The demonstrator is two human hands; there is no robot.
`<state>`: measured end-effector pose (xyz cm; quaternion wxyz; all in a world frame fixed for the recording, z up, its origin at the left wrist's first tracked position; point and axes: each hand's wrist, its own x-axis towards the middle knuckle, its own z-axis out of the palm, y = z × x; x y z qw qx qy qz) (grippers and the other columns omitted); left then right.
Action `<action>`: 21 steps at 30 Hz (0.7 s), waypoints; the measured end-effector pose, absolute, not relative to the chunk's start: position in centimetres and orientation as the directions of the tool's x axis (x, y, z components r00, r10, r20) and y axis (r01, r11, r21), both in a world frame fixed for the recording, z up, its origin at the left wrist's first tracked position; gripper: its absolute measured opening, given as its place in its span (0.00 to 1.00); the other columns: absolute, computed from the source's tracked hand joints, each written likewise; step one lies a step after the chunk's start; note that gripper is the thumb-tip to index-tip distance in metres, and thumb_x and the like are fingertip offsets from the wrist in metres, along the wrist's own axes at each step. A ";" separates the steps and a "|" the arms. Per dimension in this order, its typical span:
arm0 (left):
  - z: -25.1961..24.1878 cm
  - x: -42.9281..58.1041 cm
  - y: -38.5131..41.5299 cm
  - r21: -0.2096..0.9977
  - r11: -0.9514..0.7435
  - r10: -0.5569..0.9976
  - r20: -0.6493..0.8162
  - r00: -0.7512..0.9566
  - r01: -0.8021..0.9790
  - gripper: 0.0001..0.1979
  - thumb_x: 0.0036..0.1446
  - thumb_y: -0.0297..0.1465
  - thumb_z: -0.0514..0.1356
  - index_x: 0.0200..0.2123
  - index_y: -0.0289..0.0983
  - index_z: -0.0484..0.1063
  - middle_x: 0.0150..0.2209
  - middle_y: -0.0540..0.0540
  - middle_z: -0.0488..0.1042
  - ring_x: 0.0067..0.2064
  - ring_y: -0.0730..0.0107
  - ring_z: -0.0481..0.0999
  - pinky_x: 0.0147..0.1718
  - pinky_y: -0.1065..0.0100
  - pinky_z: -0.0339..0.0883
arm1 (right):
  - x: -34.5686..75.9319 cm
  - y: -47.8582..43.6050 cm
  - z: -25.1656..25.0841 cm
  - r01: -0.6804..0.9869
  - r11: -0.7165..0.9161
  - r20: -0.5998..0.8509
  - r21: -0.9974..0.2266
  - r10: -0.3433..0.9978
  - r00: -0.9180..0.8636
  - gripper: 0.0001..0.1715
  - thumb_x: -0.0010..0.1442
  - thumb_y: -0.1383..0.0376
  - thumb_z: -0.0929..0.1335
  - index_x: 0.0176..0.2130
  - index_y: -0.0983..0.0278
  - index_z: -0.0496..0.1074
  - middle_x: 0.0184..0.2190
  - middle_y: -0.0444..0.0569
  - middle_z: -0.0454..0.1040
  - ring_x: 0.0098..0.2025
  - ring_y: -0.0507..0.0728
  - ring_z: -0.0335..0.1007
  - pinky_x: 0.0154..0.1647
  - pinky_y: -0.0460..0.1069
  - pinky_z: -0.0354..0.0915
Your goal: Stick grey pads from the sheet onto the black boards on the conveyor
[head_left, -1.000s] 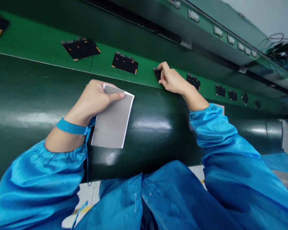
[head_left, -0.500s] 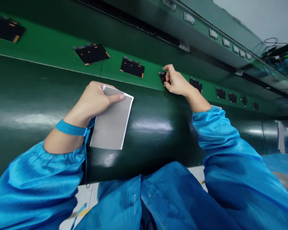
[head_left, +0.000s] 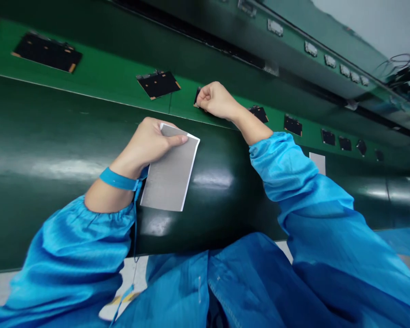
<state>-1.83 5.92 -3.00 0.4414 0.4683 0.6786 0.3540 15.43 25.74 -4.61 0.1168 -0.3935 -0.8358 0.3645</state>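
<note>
My left hand [head_left: 146, 143] is closed on a stack of grey sheets [head_left: 171, 175] with white edges, thumb across the top corner, held against the dark green bench front [head_left: 54, 150]. A blue strap rings that wrist. My right hand [head_left: 217, 99] is curled in a fist on a small black board [head_left: 197, 95] lying on the bright green belt [head_left: 99, 75], and covers most of it. Another black board [head_left: 158, 84] lies just left of it on the belt.
Several more black boards ride the belt: one large at far left [head_left: 48, 51], others trailing right [head_left: 293, 125]. A row of small white labels [head_left: 275, 27] lines the upper rail. A grey sheet [head_left: 317, 162] sits on the bench behind my right sleeve.
The boards on the belt have shifted left in view, and my right hand has moved left with the board it covers, its fingers curling into a fist. My left hand still holds the sheets.
</note>
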 end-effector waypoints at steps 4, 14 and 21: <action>-3.0 -1.8 5.8 0.899 0.307 0.949 -0.265 -0.170 0.312 0.17 0.48 0.46 0.74 0.33 0.38 0.83 0.34 0.44 0.81 0.36 0.56 0.77 0.35 0.62 0.72 | 16.3 26.2 -4.7 0.579 0.478 -0.089 -0.660 0.716 -0.692 0.12 0.64 0.66 0.72 0.28 0.62 0.72 0.28 0.47 0.78 0.36 0.57 0.75 0.41 0.52 0.71; -3.1 -1.8 5.8 0.899 0.314 0.947 -0.275 -0.164 0.306 0.17 0.48 0.45 0.73 0.34 0.38 0.82 0.34 0.43 0.80 0.38 0.54 0.78 0.36 0.61 0.74 | 18.1 27.2 -3.9 0.613 0.561 -0.139 -0.557 0.665 -0.734 0.13 0.64 0.67 0.74 0.29 0.61 0.71 0.28 0.49 0.77 0.37 0.60 0.75 0.44 0.55 0.70; -2.9 -1.8 5.8 0.873 0.344 0.938 -0.302 -0.168 0.347 0.20 0.50 0.45 0.73 0.38 0.35 0.84 0.37 0.43 0.81 0.40 0.54 0.78 0.41 0.59 0.76 | 18.7 26.5 -2.6 0.747 0.497 -0.239 -0.441 0.737 -0.632 0.12 0.62 0.66 0.74 0.29 0.61 0.69 0.29 0.49 0.77 0.37 0.59 0.74 0.41 0.52 0.70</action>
